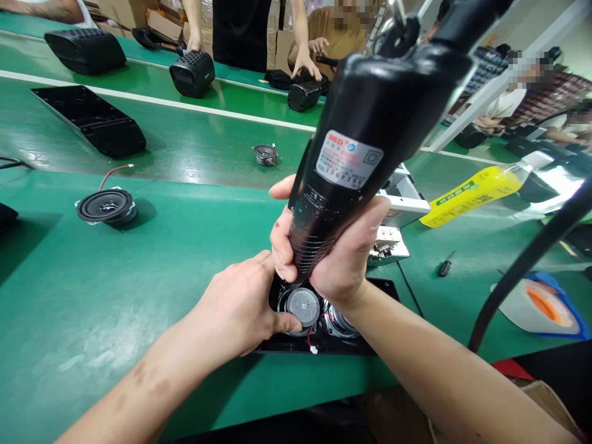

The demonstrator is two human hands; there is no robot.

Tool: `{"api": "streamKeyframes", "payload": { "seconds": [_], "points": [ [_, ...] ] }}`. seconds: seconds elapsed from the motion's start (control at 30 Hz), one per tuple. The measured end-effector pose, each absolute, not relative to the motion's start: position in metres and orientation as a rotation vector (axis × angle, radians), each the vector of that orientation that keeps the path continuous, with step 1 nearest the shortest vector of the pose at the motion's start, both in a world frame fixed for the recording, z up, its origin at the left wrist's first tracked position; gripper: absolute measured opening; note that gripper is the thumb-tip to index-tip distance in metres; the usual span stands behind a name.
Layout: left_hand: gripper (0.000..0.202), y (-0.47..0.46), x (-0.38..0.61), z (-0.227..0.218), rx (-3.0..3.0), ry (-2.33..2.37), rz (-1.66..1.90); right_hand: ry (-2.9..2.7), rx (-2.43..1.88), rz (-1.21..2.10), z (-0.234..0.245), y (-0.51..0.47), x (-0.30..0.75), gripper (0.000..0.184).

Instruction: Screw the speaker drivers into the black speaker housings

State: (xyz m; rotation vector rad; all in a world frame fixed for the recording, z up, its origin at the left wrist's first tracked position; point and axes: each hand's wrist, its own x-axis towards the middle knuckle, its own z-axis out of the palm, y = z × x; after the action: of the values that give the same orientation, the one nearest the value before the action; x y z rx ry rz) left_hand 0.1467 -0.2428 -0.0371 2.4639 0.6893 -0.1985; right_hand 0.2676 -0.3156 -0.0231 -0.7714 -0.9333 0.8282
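Observation:
My right hand [333,253] is wrapped round a black electric screwdriver [365,142] that points down into a black speaker panel [379,290] lying on the green bench. Two round speaker drivers sit in the panel; the silver back of one driver [303,306] shows between my hands. My left hand [240,305] rests on the panel's left end, thumb pressed against that driver's rim, fingers curled. The screwdriver's tip is hidden behind my hands.
A loose speaker driver [106,206] with a red wire lies at left, a smaller one [264,154] further back. Black panels [92,120] and speaker housings [192,73] sit on the belt. Other people stand beyond. A yellow bottle [472,194], tape roll [541,305] and small screwdriver [444,267] lie at right.

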Motion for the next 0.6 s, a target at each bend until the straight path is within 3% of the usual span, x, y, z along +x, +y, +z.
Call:
{"api": "streamKeyframes", "payload": {
  "seconds": [0.37, 0.6],
  "points": [
    [0.05, -0.245, 0.147, -0.035, 2.444, 0.72, -0.19, -1.003, -0.716, 0.851, -0.037, -0.311, 0.269, 0.078],
    [0.052, -0.246, 0.144, -0.039, 2.437, 0.682, -0.183, -0.902, -0.705, 0.918, -0.014, -0.322, 0.271, 0.069]
  ]
}}
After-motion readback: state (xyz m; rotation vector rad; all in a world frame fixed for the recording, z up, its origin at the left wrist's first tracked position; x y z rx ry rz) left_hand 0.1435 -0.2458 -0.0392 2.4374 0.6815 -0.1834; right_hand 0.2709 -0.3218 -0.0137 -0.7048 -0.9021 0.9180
